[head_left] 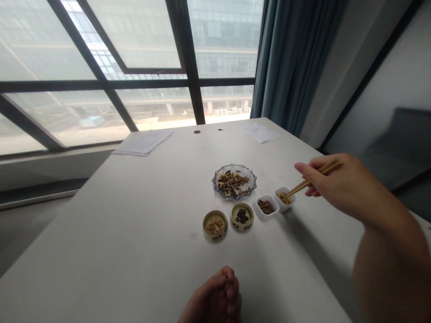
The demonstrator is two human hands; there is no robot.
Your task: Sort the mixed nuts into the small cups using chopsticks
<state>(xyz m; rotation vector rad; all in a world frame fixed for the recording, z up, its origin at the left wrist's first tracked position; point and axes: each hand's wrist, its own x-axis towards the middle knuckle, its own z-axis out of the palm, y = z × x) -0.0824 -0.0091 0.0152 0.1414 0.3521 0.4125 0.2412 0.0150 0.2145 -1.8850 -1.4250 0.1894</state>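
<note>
My right hand [332, 179] grips a pair of wooden chopsticks [311, 179], whose tips reach into the rightmost small white square dish [284, 198] of pale nuts. Beside it sits a second white dish [267, 207] with brown seeds. To the left stand two round tan cups: one [242, 217] holds dark seeds, the other [215, 225] pale nuts. Behind them a glass dish [234, 181] holds mixed seeds and nuts. My left hand [215, 298] rests on the white table [141, 233] near the front edge, fingers curled together with nothing seen in them.
A stack of papers [144, 142] lies at the table's far left, and a loose sheet [260, 132] at the far right. Large windows stand beyond the table, with a blue curtain [292, 63] to the right.
</note>
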